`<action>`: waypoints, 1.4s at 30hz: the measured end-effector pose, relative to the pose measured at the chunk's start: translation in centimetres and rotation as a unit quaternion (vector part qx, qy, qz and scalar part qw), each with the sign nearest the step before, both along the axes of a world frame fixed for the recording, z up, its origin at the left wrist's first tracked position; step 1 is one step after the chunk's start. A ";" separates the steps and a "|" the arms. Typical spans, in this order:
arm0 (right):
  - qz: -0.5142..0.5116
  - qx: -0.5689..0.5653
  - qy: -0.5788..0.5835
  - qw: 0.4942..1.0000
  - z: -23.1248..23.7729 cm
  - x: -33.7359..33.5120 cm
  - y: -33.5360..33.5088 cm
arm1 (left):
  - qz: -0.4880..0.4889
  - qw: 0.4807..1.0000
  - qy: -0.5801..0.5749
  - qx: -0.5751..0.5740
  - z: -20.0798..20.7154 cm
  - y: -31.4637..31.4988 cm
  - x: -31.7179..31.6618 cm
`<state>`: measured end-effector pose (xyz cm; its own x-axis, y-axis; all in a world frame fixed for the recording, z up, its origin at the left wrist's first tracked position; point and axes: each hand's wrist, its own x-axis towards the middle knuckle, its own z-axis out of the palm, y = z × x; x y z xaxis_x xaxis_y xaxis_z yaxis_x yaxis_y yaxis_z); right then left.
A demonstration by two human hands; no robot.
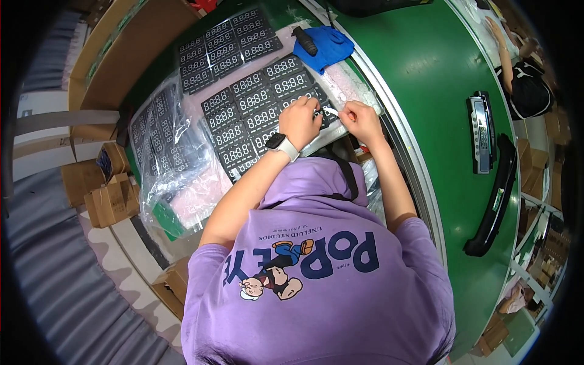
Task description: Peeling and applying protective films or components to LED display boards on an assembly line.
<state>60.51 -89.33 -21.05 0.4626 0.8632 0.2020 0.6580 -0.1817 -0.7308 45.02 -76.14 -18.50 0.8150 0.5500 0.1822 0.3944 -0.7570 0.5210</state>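
My left hand [300,121], with a watch on its wrist, lies over the near right part of a sheet of black digit display modules [246,109]. Its fingers are curled and closed about a small dark piece whose kind is unclear. Just to its right, my right hand [361,121] is closed, thumb against fingers, at a small white scrap [330,112] between the two hands. Whether that scrap is film or cloth is too small to tell. The display sheet rests on pink foam padding [201,190].
Farther off lies another sheet of displays [226,45]; more displays sit under clear plastic [167,128] on the left. A blue cloth [327,48] bears a dark-handled tool [305,41]. Beyond a metal rail, the green conveyor [426,91] carries dark electronic housings [482,131]. Another person's arm [502,52] shows far right.
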 end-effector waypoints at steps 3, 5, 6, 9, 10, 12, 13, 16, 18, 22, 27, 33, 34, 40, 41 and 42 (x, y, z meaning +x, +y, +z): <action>0.004 -0.002 0.003 1.000 0.4 -0.1 0.0 | -0.001 1.000 0.014 -0.007 0.4 0.0 0.1; 0.005 0.002 0.000 1.000 0.4 -0.2 0.1 | -0.003 1.000 0.028 -0.014 0.5 -0.1 0.1; 0.007 0.005 -0.003 1.000 0.4 -0.2 0.1 | -0.002 0.999 0.031 -0.012 0.5 0.0 0.1; 0.009 0.029 -0.017 0.999 0.4 -0.4 0.1 | -0.005 1.000 0.021 -0.014 0.4 -0.2 0.1; 0.008 0.029 -0.016 0.999 0.6 -0.5 0.1 | -0.008 1.000 0.007 -0.016 0.5 -0.3 0.1; 0.013 0.030 -0.042 0.999 0.9 -0.7 -0.2 | -0.020 1.000 -0.004 -0.013 0.2 -0.3 0.2; 0.006 0.027 -0.044 0.999 1.0 -0.8 -0.3 | -0.031 0.999 -0.017 -0.010 0.0 -0.4 0.3; 0.024 0.059 -0.092 0.994 0.6 -0.8 -0.4 | -0.015 1.000 -0.015 -0.006 -0.7 -0.4 0.3; 0.020 0.062 -0.140 0.988 -0.4 -1.0 -0.1 | -0.010 1.000 -0.001 -0.003 -1.1 -0.3 -0.1; 0.034 0.056 -0.137 0.988 -0.8 -1.0 -0.1 | -0.016 1.000 -0.011 0.009 -0.6 -0.4 -0.1; 0.030 0.031 -0.187 0.981 -0.1 -0.9 -0.6 | -0.049 0.998 -0.032 0.006 -1.0 0.0 0.5; 0.048 0.039 -0.203 0.977 0.5 -1.4 0.2 | -0.032 0.997 -0.072 0.014 -0.3 0.1 -0.2; 0.040 0.047 -0.205 0.977 0.4 -1.4 0.3 | -0.031 0.996 -0.076 0.020 0.0 0.0 -0.2; 0.044 0.015 -0.219 0.975 1.0 -1.7 -0.5 | -0.018 0.999 -0.042 0.025 -0.5 -0.6 -0.3; 0.048 0.013 -0.223 0.974 1.4 -1.8 -0.5 | -0.011 0.999 -0.035 0.022 -0.4 -0.7 -0.3; 0.056 0.018 -0.228 0.972 1.5 -1.8 -0.5 | 0.001 0.999 -0.030 0.019 -0.4 -0.7 -0.2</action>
<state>58.71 -89.78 -19.52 0.2219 0.8913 0.3954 0.9294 -0.0706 -0.3623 44.82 -76.89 -18.90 0.8009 0.5435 0.2512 0.3649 -0.7758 0.5148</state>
